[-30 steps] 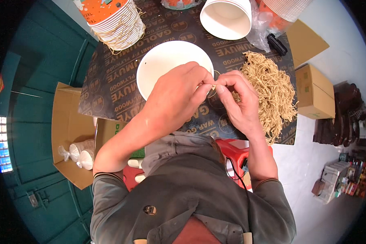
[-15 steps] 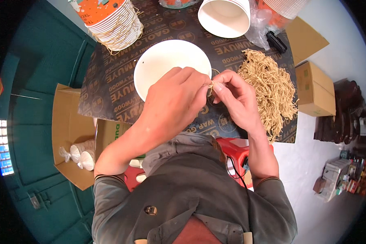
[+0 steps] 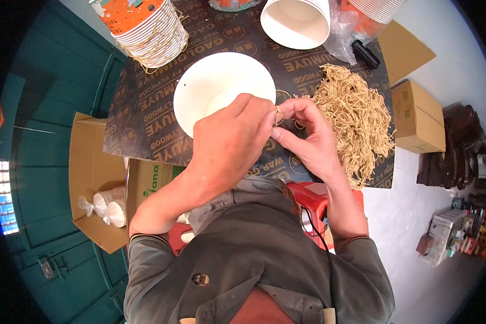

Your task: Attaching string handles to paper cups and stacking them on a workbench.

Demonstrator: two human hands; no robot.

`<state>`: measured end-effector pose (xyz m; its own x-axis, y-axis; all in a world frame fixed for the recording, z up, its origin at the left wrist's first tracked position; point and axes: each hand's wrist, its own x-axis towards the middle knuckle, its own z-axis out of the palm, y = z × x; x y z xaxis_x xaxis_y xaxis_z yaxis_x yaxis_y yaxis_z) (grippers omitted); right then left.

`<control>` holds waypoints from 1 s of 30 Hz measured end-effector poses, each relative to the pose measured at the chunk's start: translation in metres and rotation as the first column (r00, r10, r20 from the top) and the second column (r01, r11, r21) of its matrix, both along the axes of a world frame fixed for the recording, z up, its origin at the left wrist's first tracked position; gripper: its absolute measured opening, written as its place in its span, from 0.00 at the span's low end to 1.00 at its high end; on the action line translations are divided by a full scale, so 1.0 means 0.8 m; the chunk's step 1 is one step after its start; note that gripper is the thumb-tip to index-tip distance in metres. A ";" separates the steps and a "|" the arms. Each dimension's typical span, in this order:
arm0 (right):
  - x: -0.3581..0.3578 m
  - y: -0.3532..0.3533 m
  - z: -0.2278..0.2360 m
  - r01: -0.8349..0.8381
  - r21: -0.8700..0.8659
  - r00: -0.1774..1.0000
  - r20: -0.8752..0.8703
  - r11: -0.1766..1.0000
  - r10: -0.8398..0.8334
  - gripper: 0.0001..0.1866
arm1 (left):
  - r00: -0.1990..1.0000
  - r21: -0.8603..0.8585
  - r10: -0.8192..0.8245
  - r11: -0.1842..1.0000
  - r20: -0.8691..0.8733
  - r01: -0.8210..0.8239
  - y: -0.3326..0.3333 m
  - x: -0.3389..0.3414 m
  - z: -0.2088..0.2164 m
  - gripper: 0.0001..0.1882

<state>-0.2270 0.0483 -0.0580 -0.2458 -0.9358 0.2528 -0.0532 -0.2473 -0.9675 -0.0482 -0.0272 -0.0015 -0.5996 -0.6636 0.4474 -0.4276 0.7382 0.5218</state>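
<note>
Thin tan cord: frame centre, pinched in the right hand's fingers
Left hand: fingers bunched beside it, grip hidden, cannot tell
Smooth round white bowl: upper centre, on dark printed-plywood desk
Tangled tan string heap: right of centre
Open brown cardboard box: lower left, holding clear-bagged white stacks

Your left hand has come down a little toward your body, uncovering more of the inside of the white bowl; its thumb, plain to see a second ago, is hard to make out now. On your right hand, the thumb and forefinger were pinched together — now they stand apart, the thumb lower, beside the left fingers. Your left forearm has also swung inward — more of the green-printed carton shows past it.
</note>
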 end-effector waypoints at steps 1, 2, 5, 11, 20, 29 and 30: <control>0.000 0.000 -0.002 0.000 0.000 1.000 0.001 1.000 0.000 0.13 | 1.000 0.000 0.000 1.000 0.001 0.000 0.000 0.000 -0.001 0.03; -0.002 0.000 -0.004 -0.009 0.052 1.000 -0.010 0.999 0.010 0.12 | 1.000 -0.007 -0.003 1.000 -0.010 0.002 0.000 0.000 -0.002 0.03; -0.012 0.001 -0.010 -0.010 0.112 1.000 0.027 0.994 0.007 0.10 | 1.000 -0.013 -0.006 1.000 -0.025 0.006 -0.002 0.001 -0.001 0.03; -0.043 -0.002 0.027 0.041 0.158 0.988 0.139 0.987 -0.064 0.07 | 1.000 0.056 0.010 0.998 0.003 -0.010 -0.001 0.011 0.004 0.03; -0.044 -0.015 0.048 0.093 0.124 0.991 0.081 0.988 -0.104 0.08 | 0.998 0.262 -0.063 0.963 0.024 0.055 -0.025 0.016 0.015 0.02; -0.039 -0.016 0.072 0.020 0.070 0.997 -0.078 0.997 -0.014 0.04 | 0.998 0.124 -0.050 0.991 -0.043 0.055 -0.015 0.004 0.007 0.13; -0.037 -0.016 0.075 0.013 0.050 0.995 -0.102 0.999 -0.008 0.05 | 0.997 0.100 -0.072 0.992 -0.025 0.074 -0.015 0.002 0.003 0.13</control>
